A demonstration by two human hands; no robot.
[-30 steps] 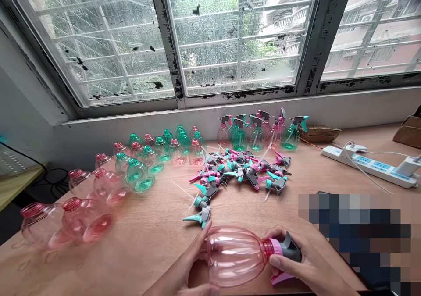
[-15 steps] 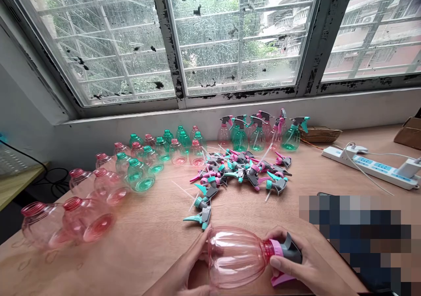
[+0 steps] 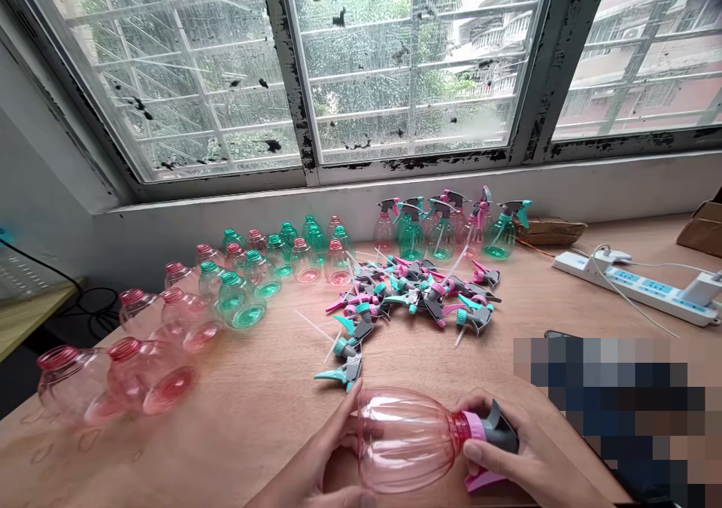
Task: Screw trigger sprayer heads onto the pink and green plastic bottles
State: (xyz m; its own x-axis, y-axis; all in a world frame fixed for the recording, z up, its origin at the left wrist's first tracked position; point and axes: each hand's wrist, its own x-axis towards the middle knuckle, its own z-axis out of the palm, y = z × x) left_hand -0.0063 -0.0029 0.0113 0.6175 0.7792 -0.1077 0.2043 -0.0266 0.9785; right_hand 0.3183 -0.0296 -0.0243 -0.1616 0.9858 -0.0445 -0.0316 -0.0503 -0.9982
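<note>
A clear pink spray bottle (image 3: 406,439) lies sideways between my hands at the near edge of the table, its base to the left. My left hand (image 3: 332,448) is wrapped round the base end. At the neck, my right hand (image 3: 508,444) grips the pink collar of the grey and pink trigger sprayer (image 3: 499,429), which sits on the bottle's mouth. Beyond my hands lies a pile of loose trigger sprayers (image 3: 414,286), pink, teal and grey, with thin white tubes. One teal and grey sprayer (image 3: 344,372) is close to my left fingertips.
Pink and green open bottles (image 3: 242,301) stand along the left. Several bottles with sprayers fitted (image 3: 443,233) stand at the back by the window. On the right are a white power strip (image 3: 635,286), cardboard boxes (image 3: 550,231) and a blurred-out dark object (image 3: 620,410).
The bottle stays in both hands at nearly the same place. My left fingers have shifted slightly at its base; the right hand looks unchanged.
</note>
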